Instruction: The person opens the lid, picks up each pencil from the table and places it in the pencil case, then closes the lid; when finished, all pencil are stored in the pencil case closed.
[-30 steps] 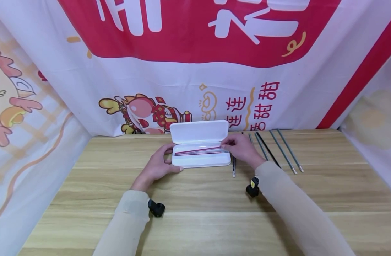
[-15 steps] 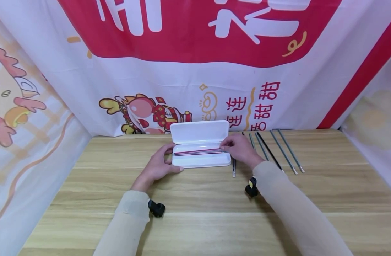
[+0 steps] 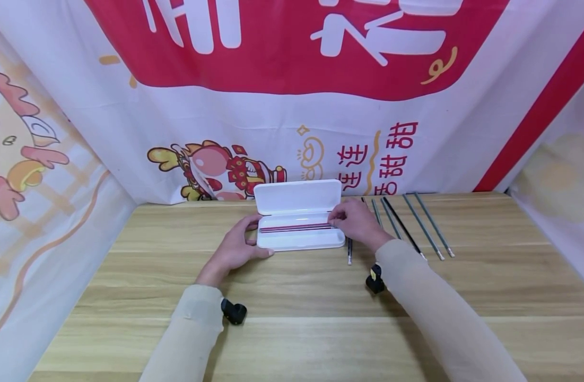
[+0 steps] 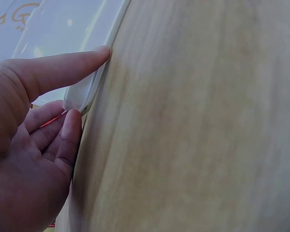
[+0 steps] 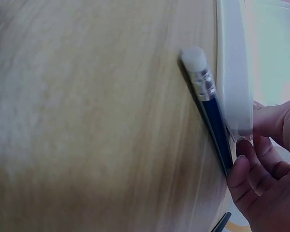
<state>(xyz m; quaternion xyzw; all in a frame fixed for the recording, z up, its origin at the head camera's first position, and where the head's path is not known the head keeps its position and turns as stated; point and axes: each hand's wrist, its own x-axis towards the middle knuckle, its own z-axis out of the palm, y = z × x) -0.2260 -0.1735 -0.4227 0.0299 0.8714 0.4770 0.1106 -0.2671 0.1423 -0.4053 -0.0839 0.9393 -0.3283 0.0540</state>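
A white pencil case [image 3: 301, 243] lies with its lid [image 3: 298, 196] raised, and several slim red and dark pencils [image 3: 296, 228] lie lengthwise inside. My left hand [image 3: 236, 243] holds the case's left end. In the left wrist view its thumb lies along the front edge and its fingertips touch the corner. At the right end my right hand [image 3: 360, 222] pinches the end of a red pencil, low in the case. In the right wrist view the right thumb [image 5: 270, 121] reaches over the end wall, its tip hidden.
A dark pencil with a white eraser [image 5: 208, 92] lies close beside the case's right end. Farther right, several green and black pencils [image 3: 423, 225] lie spread on the wooden table [image 3: 301, 329]. A printed cloth [image 3: 292, 127] hangs right behind the case.
The red pencil's right end has come down, so it now lies level alongside the other pencils in the case. My right hand has shifted slightly left; my left hand has stayed put.
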